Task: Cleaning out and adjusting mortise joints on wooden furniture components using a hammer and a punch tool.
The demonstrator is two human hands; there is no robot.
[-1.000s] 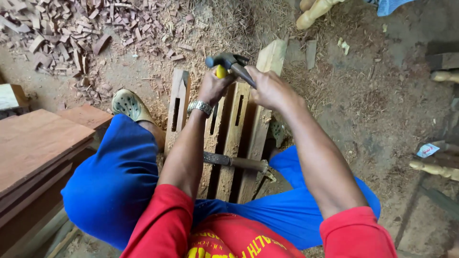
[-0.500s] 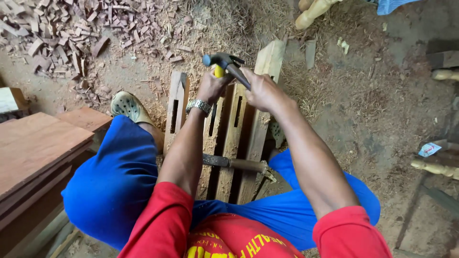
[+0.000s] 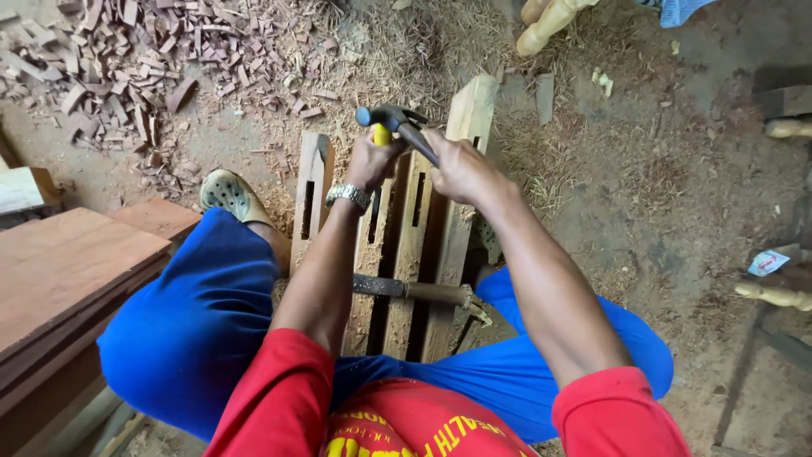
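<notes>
My left hand [image 3: 372,162], with a metal wristwatch [image 3: 348,196] on it, grips a yellow-handled chisel [image 3: 382,135] held upright on a wooden slat. In my right hand [image 3: 461,169] is a dark-headed hammer [image 3: 391,115] whose head sits right at the top of the chisel handle. Several mortised wooden slats [image 3: 410,228] lie side by side on the ground between my knees. The chisel's blade is hidden behind my left hand. A second tool with a wooden handle [image 3: 423,292] lies across the slats nearer to me.
A pile of small wood offcuts [image 3: 127,59] covers the ground at the top left. Flat reddish boards [image 3: 59,271] are stacked at my left. Turned pale wooden legs [image 3: 545,21] lie at the top and at the right edge [image 3: 774,294]. My sandalled foot [image 3: 227,193] rests beside the slats.
The hammer head has shifted slightly left and down toward the yellow chisel handle. Both hands keep their grips; the slats have not moved.
</notes>
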